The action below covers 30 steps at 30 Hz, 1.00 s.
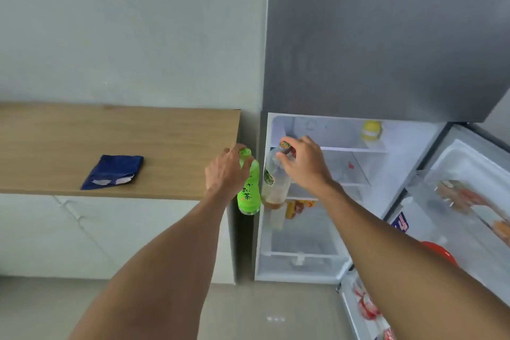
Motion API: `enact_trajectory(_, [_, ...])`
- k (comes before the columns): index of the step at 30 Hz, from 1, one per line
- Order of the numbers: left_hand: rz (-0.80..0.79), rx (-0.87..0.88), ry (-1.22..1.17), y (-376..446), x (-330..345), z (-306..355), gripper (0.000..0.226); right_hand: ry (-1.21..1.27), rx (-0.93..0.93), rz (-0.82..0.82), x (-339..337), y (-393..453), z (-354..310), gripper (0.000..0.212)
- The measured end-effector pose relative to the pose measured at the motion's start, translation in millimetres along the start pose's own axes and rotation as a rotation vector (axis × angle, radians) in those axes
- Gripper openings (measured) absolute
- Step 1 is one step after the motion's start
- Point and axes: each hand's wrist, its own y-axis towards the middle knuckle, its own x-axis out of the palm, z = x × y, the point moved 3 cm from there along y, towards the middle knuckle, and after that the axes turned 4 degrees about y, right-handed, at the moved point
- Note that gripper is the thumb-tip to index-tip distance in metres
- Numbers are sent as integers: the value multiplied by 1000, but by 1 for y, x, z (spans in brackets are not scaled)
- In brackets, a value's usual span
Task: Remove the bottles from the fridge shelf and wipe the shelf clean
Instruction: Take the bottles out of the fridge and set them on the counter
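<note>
My left hand (226,172) grips a green tea bottle (249,190) by its neck, holding it in the gap between the wooden counter (165,146) and the fridge. My right hand (302,163) grips a clear bottle (276,179) with a little amber liquid by its capped neck, at the fridge's left front edge. Behind them the glass fridge shelf (350,171) shows a small red spot. A folded dark blue cloth (113,171) lies on the counter to the left.
The fridge door (469,201) stands open at the right, its racks holding packets and a red-lidded item. A yellow container (372,130) sits on the upper shelf. A yellow packet (296,208) lies below the glass shelf. White cabinets stand under the counter.
</note>
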Motion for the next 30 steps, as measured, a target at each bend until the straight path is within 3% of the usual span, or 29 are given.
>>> enact_trajectory(5, [134, -60, 13, 19, -81, -65, 34, 39, -82, -22, 34, 22, -86, 32])
enact_trajectory(10, [223, -115, 50, 48, -111, -126, 35, 97, -89, -85, 85, 65, -125, 39])
enact_trajectory(14, [227, -142, 64, 85, -104, -171, 36, 67, -92, -158, 137, 109, -132, 34])
enact_trajectory(22, [88, -146, 94, 155, -72, -238, 36, 93, -90, -242, 214, 187, -132, 39])
enact_trajectory(30, [46, -107, 8, 205, -56, -260, 39, 174, -67, -236, 252, 218, -141, 38])
